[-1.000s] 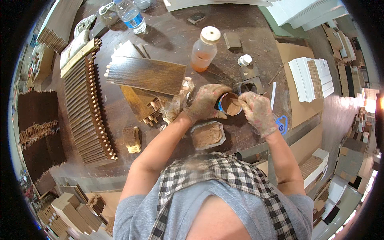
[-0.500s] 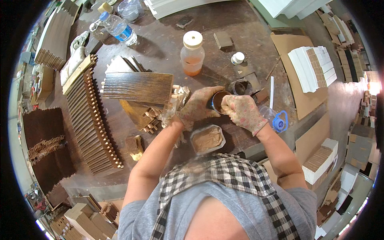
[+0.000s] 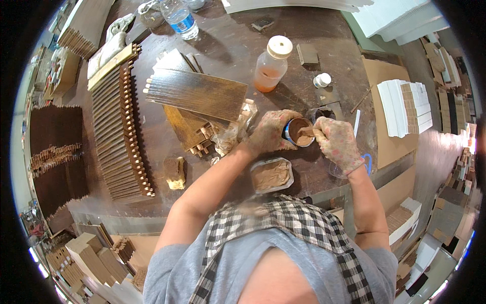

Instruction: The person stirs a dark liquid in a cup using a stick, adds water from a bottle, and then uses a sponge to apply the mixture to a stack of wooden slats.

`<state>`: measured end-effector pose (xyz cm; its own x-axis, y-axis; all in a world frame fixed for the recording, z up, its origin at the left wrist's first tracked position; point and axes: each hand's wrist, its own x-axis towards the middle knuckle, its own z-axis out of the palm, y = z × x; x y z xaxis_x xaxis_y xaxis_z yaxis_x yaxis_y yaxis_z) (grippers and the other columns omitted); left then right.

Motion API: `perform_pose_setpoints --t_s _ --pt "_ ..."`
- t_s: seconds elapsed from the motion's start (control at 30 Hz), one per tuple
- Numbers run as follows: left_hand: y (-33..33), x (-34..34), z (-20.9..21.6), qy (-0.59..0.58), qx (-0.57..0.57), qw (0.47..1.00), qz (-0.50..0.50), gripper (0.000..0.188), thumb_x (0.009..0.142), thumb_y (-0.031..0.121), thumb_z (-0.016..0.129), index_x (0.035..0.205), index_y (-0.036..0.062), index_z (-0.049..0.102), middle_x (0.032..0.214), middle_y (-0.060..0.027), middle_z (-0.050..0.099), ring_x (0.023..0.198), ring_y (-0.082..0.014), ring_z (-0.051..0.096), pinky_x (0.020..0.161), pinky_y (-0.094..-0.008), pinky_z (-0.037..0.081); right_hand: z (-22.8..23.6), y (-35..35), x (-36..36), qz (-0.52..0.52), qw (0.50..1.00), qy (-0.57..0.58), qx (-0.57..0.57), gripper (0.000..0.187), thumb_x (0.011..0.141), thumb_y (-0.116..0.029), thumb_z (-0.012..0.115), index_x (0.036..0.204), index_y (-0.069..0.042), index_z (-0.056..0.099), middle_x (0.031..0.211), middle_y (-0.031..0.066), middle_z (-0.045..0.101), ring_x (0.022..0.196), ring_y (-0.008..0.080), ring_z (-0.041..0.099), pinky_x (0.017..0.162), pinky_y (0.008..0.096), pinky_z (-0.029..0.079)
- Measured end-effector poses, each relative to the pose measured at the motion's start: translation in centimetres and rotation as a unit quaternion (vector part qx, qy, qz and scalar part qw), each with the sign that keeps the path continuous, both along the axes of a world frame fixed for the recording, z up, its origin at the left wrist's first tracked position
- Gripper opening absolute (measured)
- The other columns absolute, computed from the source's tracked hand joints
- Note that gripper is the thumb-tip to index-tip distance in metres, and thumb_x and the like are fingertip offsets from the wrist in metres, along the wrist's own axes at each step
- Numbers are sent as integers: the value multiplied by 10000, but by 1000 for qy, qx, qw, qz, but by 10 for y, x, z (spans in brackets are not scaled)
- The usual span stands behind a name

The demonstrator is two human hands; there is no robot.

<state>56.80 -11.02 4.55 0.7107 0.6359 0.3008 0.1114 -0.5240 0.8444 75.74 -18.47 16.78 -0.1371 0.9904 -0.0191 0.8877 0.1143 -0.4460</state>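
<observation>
My left hand [image 3: 273,133], in a patterned glove, is closed around a small can [image 3: 289,130] with a blue side. The can is tilted so that its mouth and the brown paste inside show. Between the fingers of my gloved right hand [image 3: 340,146] is a flat, paste-smeared stick [image 3: 307,132], its tip inside the can's mouth. Most of its grip end is hidden by the fingers. Nearer my body, below the can, sits a clear plastic tub [image 3: 271,192] of the same brown paste. A dark open pot [image 3: 324,112] stands just beyond my right hand.
Stained wooden boards [image 3: 197,91] with pegs lie stacked left of my hands, beside a long row of dark slats [image 3: 114,137]. Beyond stand a bottle of orange liquid [image 3: 268,71], a small white bottle [image 3: 322,80] and a water bottle [image 3: 179,20]. A sponge [image 3: 175,173] lies near my left forearm.
My right hand has drawn back rightward from the can, bringing the stick into sight. The can's mouth now shows more fully. The whole view has shifted, too.
</observation>
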Motion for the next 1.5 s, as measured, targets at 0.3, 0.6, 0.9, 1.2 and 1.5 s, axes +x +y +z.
perform_pose_setpoints --t_s 0.3,0.6,0.9,1.2,1.5 --pt "15 -6 10 35 -73 993 -85 852 549 276 941 1301 65 599 1226 -158 674 1175 -369 615 1004 -447 492 -8 -2 1 45 997 -65 -1 90 890 -154 638 856 -75 612 780 141 667 766 316 695 675 422 546" --pt "-7 4 18 -7 -14 1000 -5 897 585 361 947 1314 31 540 1235 -199 610 1181 -407 587 1002 -469 474 -10 1 -1 63 996 -58 -11 110 869 -152 659 824 -61 615 792 133 661 775 322 685 674 409 535" --pt "15 -3 16 -1 -154 980 -126 862 607 253 944 1346 52 548 1214 -159 669 1136 -349 647 1003 -409 508 -16 4 -3 115 983 -145 0 82 815 -126 672 826 -70 614 766 105 680 768 334 691 663 410 547" --pt "-2 5 19 -29 -19 998 -52 970 615 383 933 1392 17 482 1304 -212 566 1219 -415 565 1014 -462 484 -18 10 4 151 983 -99 -6 46 803 -103 656 838 -79 637 774 94 671 776 304 692 674 401 546" --pt "18 -6 16 -28 -154 977 -145 951 605 280 950 1397 24 491 1279 -176 606 1240 -339 584 1058 -401 470 -1 13 -8 149 988 -43 17 72 811 -127 673 814 -74 624 773 106 660 755 302 681 677 397 535"
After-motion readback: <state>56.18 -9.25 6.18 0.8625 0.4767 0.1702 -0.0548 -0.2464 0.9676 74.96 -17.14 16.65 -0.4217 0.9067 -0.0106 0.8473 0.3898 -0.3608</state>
